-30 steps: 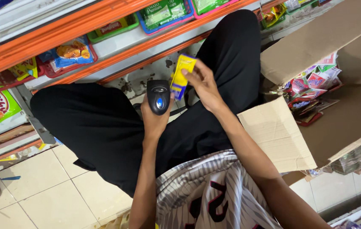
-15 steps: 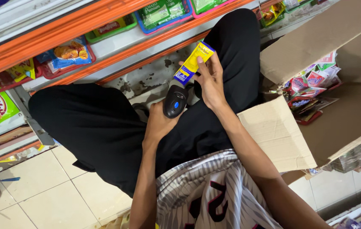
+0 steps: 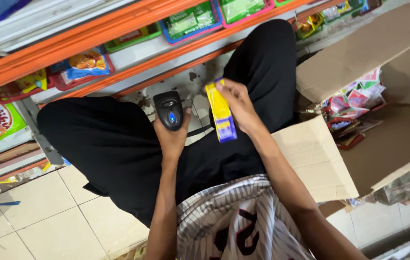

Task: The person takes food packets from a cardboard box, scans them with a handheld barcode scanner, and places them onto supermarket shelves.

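left hand [image 3: 171, 137] clamped on black scanner [image 3: 168, 110] over the lap | right hand [image 3: 237, 103] pinched yellow-and-blue packet [image 3: 221, 113] just right of scanner, tilted | risk: loose fingertip grip could let packet slip to the floor; its slant away from scanner could cause a misread | open cardboard box [image 3: 359, 58] farther right of scanner

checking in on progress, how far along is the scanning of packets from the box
Done: cannot tell; no scanned pile shows. In hand: the left hand holds a black scanner, the right hand a yellow packet beside it. Left: the open cardboard box has many packets inside.
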